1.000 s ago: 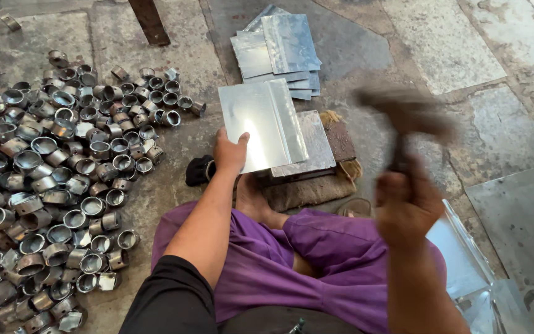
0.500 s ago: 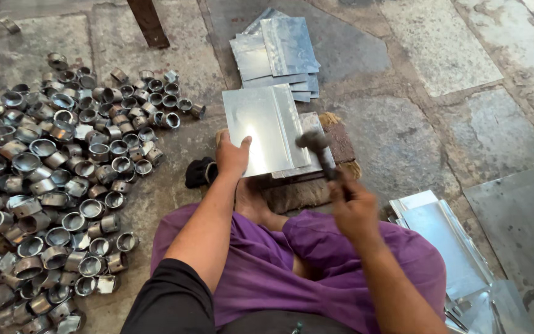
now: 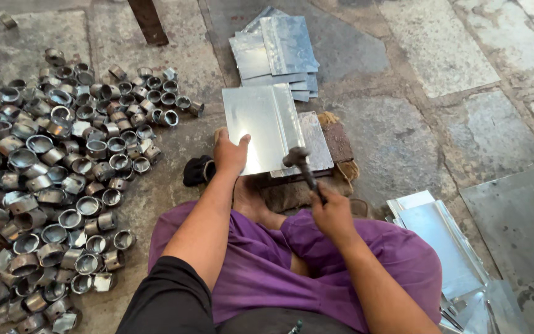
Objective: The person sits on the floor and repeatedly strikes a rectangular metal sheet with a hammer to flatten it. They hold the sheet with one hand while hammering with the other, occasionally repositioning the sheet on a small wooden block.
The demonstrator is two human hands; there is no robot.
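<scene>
My left hand (image 3: 230, 153) presses flat on the near left corner of a shiny metal sheet (image 3: 261, 120) with a raised fold down its right side. The sheet lies on a dark metal block (image 3: 316, 145) set on a worn pad in front of my crossed legs in purple trousers. My right hand (image 3: 332, 213) grips the handle of a hammer (image 3: 299, 161); its head rests down on the sheet's near right edge, by the fold.
A large heap of short shiny metal rings (image 3: 50, 179) covers the stone floor to the left. A stack of flat metal sheets (image 3: 276, 52) lies beyond the block. More folded sheets (image 3: 446, 247) lie at my right. A dark post (image 3: 148, 20) stands at the back.
My right hand swung the hammer down from a raised, blurred position at the right onto the sheet's near right edge. My left hand stayed on the sheet.
</scene>
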